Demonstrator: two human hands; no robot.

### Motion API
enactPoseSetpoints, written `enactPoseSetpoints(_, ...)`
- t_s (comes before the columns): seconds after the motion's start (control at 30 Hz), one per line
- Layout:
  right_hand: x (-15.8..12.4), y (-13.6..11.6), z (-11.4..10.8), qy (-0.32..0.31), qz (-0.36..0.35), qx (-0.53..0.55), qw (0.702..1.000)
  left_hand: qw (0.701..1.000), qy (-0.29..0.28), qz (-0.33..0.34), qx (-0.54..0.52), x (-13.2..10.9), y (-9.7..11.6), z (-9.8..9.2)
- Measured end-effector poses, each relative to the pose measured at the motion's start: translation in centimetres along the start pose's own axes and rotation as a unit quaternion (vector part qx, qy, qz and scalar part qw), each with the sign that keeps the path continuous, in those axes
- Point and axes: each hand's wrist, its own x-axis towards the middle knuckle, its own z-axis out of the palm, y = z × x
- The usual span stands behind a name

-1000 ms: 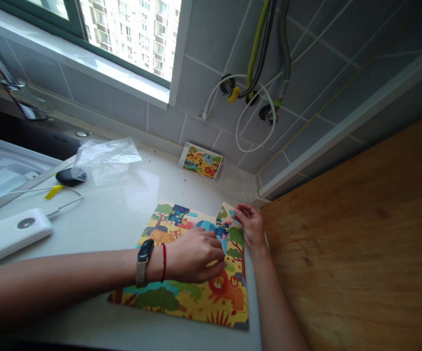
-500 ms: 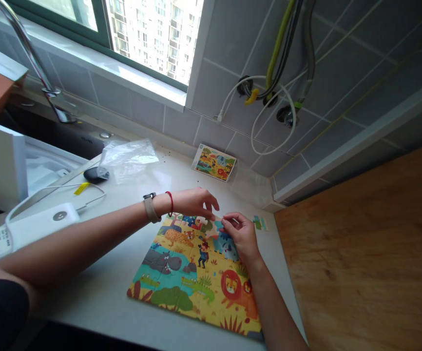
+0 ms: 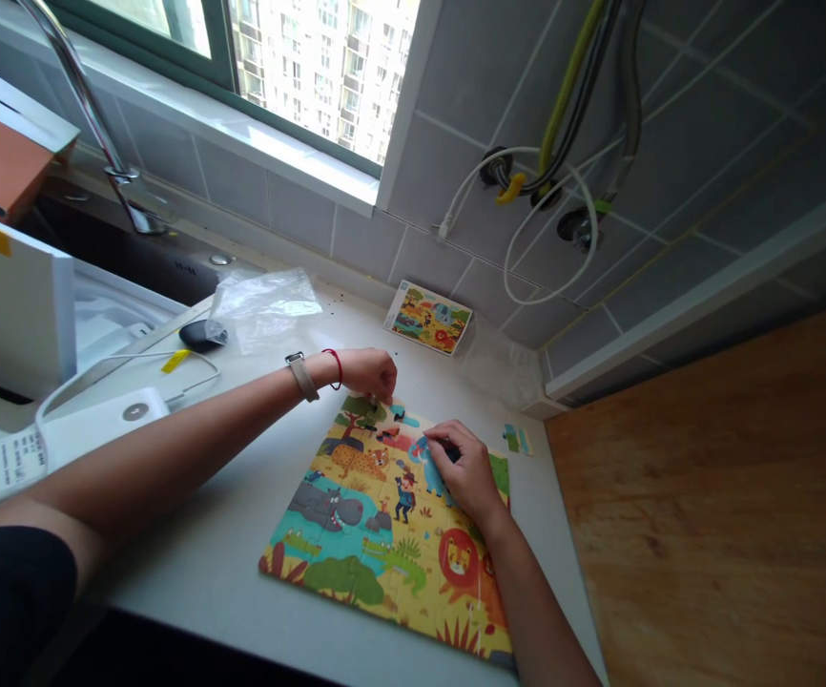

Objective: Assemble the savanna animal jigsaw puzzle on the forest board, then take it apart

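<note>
A colourful jigsaw puzzle [image 3: 356, 534] with animals, a lion, a hippo and a small figure lies flat on the white counter. At its far edge my left hand [image 3: 373, 373] is closed, fingertips pointing down onto a puzzle piece [image 3: 400, 416] region near the tree. Over the elephant on the right part rests my right hand [image 3: 462, 464], fingers curled and thumb near the index finger; whatever is in them is hidden. A loose puzzle piece [image 3: 517, 439] in green and blue lies right of the puzzle. My right forearm covers part of the lions.
Against the tiled wall leans a small picture card [image 3: 428, 317] with the same scene. A clear plastic bag [image 3: 270, 305], a black mouse [image 3: 200, 334] and a white power strip [image 3: 98, 434] lie leftward. A wooden board [image 3: 713, 477] borders the counter on the right.
My left hand has moved up and left to the puzzle's far edge, and its fingers have curled in. My right hand stays over the elephant. The view has shifted slightly.
</note>
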Motion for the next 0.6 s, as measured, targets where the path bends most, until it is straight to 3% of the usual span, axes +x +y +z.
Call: enactPoseSetpoints(0.6, 0.1, -0.2, -0.1, -0.022, 0.006, -0.011, 1.0, 0.994, 0.048, 0.008, 0.098, 0.6, -0.1, 1.1)
